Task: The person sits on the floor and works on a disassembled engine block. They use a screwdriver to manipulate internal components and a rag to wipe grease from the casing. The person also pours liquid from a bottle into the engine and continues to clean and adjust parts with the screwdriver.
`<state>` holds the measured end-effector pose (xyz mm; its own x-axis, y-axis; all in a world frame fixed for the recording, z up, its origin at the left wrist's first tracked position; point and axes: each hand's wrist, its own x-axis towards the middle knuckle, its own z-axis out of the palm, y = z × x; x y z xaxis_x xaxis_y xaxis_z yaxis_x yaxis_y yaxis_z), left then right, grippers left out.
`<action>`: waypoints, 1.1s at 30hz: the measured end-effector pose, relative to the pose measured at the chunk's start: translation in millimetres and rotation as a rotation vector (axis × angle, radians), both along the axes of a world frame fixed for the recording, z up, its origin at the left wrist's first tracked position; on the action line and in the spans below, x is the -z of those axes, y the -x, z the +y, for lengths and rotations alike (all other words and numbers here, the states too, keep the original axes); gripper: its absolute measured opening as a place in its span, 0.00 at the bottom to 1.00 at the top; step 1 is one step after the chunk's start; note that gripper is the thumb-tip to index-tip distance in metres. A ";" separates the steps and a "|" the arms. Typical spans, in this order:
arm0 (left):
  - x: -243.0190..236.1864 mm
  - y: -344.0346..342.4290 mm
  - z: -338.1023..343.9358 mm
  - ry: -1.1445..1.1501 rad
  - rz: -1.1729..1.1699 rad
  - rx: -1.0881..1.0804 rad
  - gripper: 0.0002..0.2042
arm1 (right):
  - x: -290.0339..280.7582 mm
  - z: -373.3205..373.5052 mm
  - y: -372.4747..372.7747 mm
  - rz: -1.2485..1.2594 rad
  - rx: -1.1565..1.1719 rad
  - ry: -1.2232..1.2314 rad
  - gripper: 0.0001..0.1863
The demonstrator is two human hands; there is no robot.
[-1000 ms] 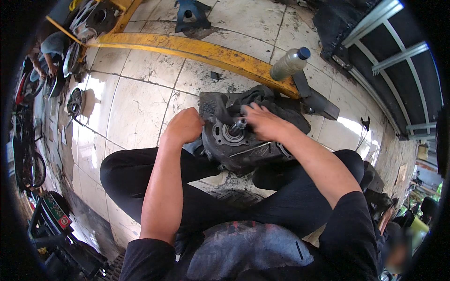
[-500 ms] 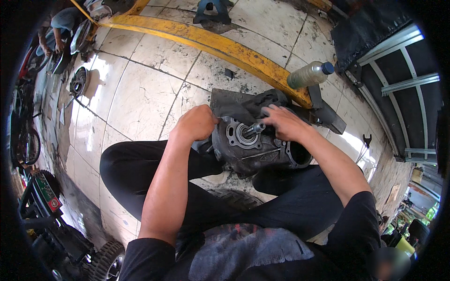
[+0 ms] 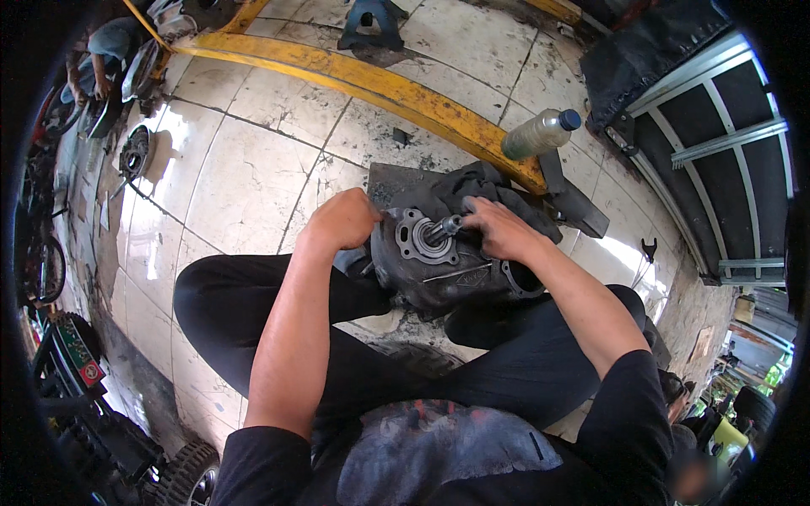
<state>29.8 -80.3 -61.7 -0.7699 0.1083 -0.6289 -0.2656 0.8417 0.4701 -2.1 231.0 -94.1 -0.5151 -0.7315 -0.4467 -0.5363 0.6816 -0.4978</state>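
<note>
A dark, greasy gearbox housing (image 3: 456, 282) sits on the floor between my bent legs. From a ringed opening on its upper face a splined metal shaft (image 3: 445, 226) sticks up, tilted to the right. My left hand (image 3: 344, 221) is closed at the housing's left edge; what its fingers hold is hidden. Behind the shaft lies a bunched dark cloth (image 3: 460, 187). Just right of the shaft, my right hand (image 3: 504, 232) has bent fingers pressed onto this cloth. A round bore shows in the housing below my right wrist.
A yellow steel beam (image 3: 354, 74) crosses the floor ahead. Beside its right end stands a plastic bottle (image 3: 540, 135) with a blue cap. Farther off are a blue stand (image 3: 369, 25) and, at left, a round metal part (image 3: 137, 152). Another person (image 3: 105, 63) works at far left.
The view has shifted slightly. My right hand has drawn closer to the shaft, its fingers more bent. My left hand stays closed at the housing's left edge.
</note>
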 end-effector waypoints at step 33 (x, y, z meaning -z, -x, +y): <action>-5.3 6.6 4.7 0.047 0.071 0.193 0.20 | -29.7 -25.2 -70.9 0.123 0.398 -0.182 0.25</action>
<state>23.2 -75.6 -56.3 -0.7805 0.2295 -0.5815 -0.0652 0.8952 0.4409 68.7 205.9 -64.4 -0.7977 -0.3808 -0.4676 -0.2625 0.9174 -0.2993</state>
